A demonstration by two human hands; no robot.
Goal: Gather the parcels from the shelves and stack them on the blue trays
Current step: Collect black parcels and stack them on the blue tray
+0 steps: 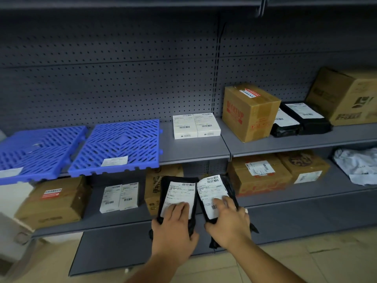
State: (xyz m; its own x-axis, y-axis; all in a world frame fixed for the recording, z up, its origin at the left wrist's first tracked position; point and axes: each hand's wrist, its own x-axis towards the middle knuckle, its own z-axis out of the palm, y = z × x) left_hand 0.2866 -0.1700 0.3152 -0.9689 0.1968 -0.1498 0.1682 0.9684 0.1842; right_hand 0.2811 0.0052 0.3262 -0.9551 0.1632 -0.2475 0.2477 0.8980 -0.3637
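Note:
My left hand (173, 227) grips the near end of a black bagged parcel (177, 190) with a white label, held over the front of the lower shelf. Beside it, my right hand (229, 221) grips a second black parcel (216, 190) with its own label. Two blue slatted trays lie side by side on the upper shelf at the left: one (36, 152) at the far left, the other (120, 146) nearer the middle. Each tray carries only a small white sticker.
The upper shelf (193, 150) holds two white boxes (196, 125), a brown "MAKEUP" carton (248, 111), two black bags (302, 119) and a large carton (346, 97). On the lower shelf sit brown cartons (53, 199) (259, 174), white boxes (120, 197) and a white bag (359, 166).

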